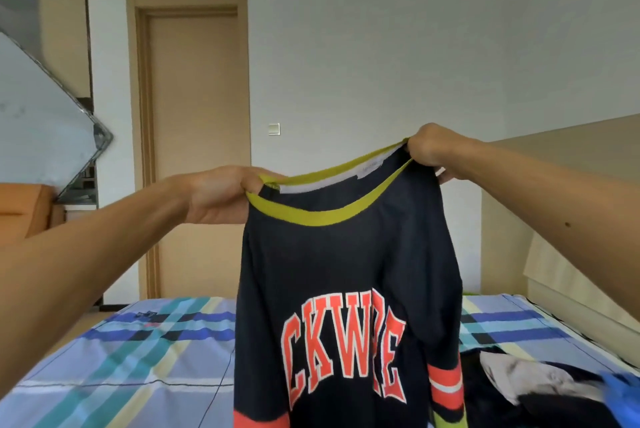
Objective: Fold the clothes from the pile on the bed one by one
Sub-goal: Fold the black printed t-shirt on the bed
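A dark navy sweater (346, 271) with a yellow-green collar and big orange letters hangs in the air in front of me, above the bed (131, 358). My left hand (225, 195) grips the collar at its left end. My right hand (433, 150) grips the collar's right end, held a little higher. The sweater's lower part drops out of the frame's bottom edge. A pile of clothes (540, 389), dark, grey-white and blue, lies on the bed at the lower right, partly hidden behind the sweater.
The bed has a blue, teal and yellow plaid sheet. A beige headboard (571, 185) runs along the right. A wooden door (194, 136) stands behind, with a light switch (274, 128) beside it. An orange chair (24, 209) is at the far left.
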`<control>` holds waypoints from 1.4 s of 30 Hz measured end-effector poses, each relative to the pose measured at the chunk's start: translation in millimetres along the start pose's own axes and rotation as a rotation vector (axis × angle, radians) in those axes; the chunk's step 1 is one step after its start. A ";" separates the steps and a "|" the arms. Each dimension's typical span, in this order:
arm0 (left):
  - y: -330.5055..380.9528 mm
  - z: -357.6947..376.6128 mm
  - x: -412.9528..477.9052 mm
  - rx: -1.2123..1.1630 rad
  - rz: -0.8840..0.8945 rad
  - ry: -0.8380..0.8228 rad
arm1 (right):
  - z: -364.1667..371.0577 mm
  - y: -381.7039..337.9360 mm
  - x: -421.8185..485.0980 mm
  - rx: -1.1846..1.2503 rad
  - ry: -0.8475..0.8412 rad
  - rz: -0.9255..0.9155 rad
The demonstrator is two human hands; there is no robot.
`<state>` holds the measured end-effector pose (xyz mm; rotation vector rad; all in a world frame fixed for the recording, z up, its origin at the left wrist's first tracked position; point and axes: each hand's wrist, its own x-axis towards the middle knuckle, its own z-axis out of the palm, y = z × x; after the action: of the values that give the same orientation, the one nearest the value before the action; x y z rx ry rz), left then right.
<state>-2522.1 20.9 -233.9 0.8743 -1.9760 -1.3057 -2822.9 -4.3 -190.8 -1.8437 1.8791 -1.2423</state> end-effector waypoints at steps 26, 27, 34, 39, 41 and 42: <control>-75.1 80.7 47.7 0.440 0.150 0.520 | 27.1 0.8 -11.6 -0.402 -0.035 -0.395; -75.2 78.2 47.9 0.438 0.162 0.505 | 27.1 5.9 -9.5 -0.392 -0.044 -0.393; -67.2 64.1 45.2 0.577 0.263 0.428 | 26.1 23.7 0.6 -0.367 -0.051 -0.434; -56.3 34.0 43.3 0.785 0.340 0.454 | 15.9 36.2 4.2 -0.500 -0.103 -0.437; -48.3 21.7 40.1 0.932 0.337 0.446 | 13.5 43.0 5.2 -0.565 -0.164 -0.423; -44.6 15.7 37.2 1.006 0.317 0.436 | 12.1 46.2 5.0 -0.573 -0.185 -0.413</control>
<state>-2548.0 -13.3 -276.1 1.0792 -2.2253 0.1415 -2848.4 -20.6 -228.1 -2.6391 1.9443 -0.6114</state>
